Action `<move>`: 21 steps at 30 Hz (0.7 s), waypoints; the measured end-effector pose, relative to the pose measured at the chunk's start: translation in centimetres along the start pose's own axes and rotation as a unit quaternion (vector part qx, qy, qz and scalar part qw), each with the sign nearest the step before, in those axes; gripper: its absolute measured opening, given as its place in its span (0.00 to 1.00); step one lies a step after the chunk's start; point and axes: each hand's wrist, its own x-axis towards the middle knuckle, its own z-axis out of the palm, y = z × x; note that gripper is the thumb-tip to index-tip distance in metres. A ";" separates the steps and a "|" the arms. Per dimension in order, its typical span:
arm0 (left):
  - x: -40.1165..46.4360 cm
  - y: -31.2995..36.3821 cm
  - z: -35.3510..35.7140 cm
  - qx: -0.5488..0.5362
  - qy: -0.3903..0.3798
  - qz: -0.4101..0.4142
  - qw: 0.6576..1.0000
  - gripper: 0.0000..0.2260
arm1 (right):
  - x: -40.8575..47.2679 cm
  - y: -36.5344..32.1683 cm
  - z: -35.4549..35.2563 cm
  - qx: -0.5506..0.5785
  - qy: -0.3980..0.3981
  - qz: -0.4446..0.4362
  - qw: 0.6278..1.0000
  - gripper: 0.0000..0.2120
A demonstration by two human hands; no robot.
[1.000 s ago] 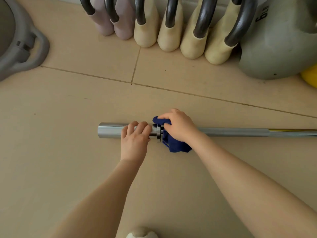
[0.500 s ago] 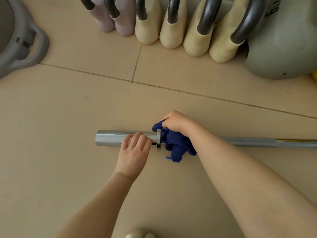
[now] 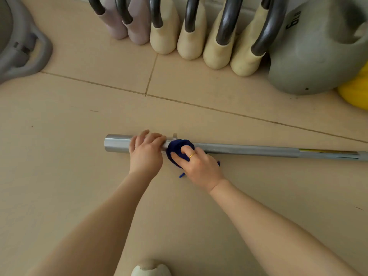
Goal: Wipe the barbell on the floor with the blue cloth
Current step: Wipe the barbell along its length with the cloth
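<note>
A chrome barbell [image 3: 249,150] lies across the beige floor, its thick sleeve end at the left and its shaft running off the right edge. My left hand [image 3: 146,154] rests on the sleeve with its fingers curled over the top of it. Just right of it, my right hand [image 3: 199,166] grips the bunched blue cloth [image 3: 177,149] and holds it against the near side of the bar at the collar. The cloth hides most of the collar; only a bit of its rim shows above the cloth.
A row of cream and pink kettlebells [image 3: 191,36] with dark handles stands along the back. A large grey kettlebell [image 3: 318,56] and a yellow one [image 3: 356,92] sit at the back right. A grey weight [image 3: 20,46] lies at the far left. A pale shoe tip [image 3: 150,268] shows at the bottom.
My right hand has swung from the far side of the bar, over the top, to its near side, carrying the cloth round the collar. My left hand stays on the sleeve.
</note>
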 end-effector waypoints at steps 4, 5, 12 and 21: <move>-0.1 1.6 -0.7 -0.018 -0.020 -0.035 0.999 0.18 | -2.1 1.5 0.2 -0.023 -0.004 0.080 0.997 0.17; -0.5 1.8 -0.7 -0.029 -0.022 -0.016 0.999 0.20 | -2.8 2.1 0.3 -0.024 -0.010 0.122 0.992 0.16; -1.6 3.0 0.4 0.024 -0.035 0.062 0.997 0.25 | -7.1 4.4 -0.8 0.133 0.020 0.389 0.911 0.19; -0.5 3.6 0.8 0.061 0.040 0.078 0.994 0.21 | 1.1 -0.8 -0.2 0.132 -0.011 0.245 0.960 0.21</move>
